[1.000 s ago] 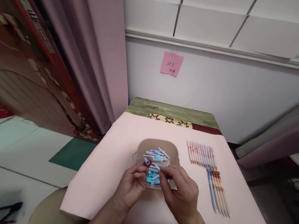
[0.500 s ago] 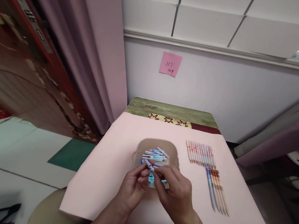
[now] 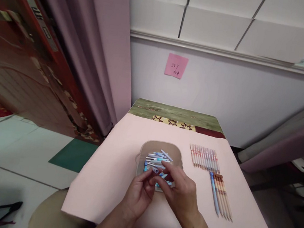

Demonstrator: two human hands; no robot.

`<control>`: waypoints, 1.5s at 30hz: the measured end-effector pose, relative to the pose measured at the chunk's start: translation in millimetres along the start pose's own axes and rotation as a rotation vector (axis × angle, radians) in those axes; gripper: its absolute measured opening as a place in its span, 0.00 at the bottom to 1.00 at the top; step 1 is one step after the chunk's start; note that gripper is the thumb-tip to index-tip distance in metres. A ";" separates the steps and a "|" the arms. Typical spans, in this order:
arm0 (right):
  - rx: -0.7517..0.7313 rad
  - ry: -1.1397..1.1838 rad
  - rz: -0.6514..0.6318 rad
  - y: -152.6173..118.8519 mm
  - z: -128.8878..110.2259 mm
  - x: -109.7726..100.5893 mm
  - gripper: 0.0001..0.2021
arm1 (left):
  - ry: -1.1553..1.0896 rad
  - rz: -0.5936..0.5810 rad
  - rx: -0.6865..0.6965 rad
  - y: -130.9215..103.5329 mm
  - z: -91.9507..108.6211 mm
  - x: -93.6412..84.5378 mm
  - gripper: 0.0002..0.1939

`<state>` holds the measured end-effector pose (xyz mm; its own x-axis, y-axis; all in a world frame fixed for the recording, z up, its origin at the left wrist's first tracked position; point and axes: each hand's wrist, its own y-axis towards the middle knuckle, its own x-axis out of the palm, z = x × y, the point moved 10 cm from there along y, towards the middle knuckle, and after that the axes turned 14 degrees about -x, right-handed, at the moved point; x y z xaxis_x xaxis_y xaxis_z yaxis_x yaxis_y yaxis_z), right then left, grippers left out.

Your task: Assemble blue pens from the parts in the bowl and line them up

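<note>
My left hand pinches a pale blue-violet pen barrel between thumb and fingers, its round open end facing right. My right hand is just to the right of it, thumb and index finger apart, with nothing visible between them. Both hands are over the near part of a beige plastic bin. Inside the bin lie loose blue, white and turquoise pen parts; the hands cover some of them.
On the pink-covered table, right of the bin, is a row of pinkish pens. Below it lie several brown-topped pens beside one blue pen. A pink note is stuck on the wall behind.
My right thumb and index finger have come apart and moved off the barrel's end. The barrel's open end now shows, still in my left hand. The view has shifted slightly.
</note>
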<state>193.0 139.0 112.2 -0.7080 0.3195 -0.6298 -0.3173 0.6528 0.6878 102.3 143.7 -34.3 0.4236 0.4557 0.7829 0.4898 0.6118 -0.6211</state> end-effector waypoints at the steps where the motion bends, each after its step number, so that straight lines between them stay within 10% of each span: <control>1: 0.007 0.006 0.011 -0.1 3.2 -3.3 0.15 | -0.016 0.000 -0.003 -2.2 2.1 1.1 0.06; 8: 0.156 -0.182 -0.067 -7.7 56.9 -12.6 0.08 | -0.173 -0.069 0.086 -23.2 39.1 11.1 0.12; 15: 0.278 -0.352 -0.742 -32.5 103.9 76.6 0.09 | -0.096 -0.099 0.146 -32.9 53.1 17.1 0.13; 22: 0.278 -0.379 -0.911 -46.4 115.1 127.2 0.09 | 0.009 -0.014 0.187 -24.7 53.5 -1.5 0.11; 29: 0.275 -0.368 -0.826 -34.5 100.3 96.6 0.08 | 0.029 -0.025 0.219 -20.9 55.9 -0.6 0.10; 36: 0.191 0.018 -0.241 -18.9 40.5 11.1 0.09 | 0.029 -0.045 0.208 -11.3 57.5 3.3 0.10; 45: 0.141 0.035 -0.227 -19.7 28.2 10.4 0.07 | 0.127 -0.009 0.382 -20.0 66.7 8.5 0.03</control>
<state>209.7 148.8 81.9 -0.6505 0.1315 -0.7481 -0.3813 0.7952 0.4714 45.2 178.5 -12.9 0.5233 0.3798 0.7628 0.1854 0.8230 -0.5369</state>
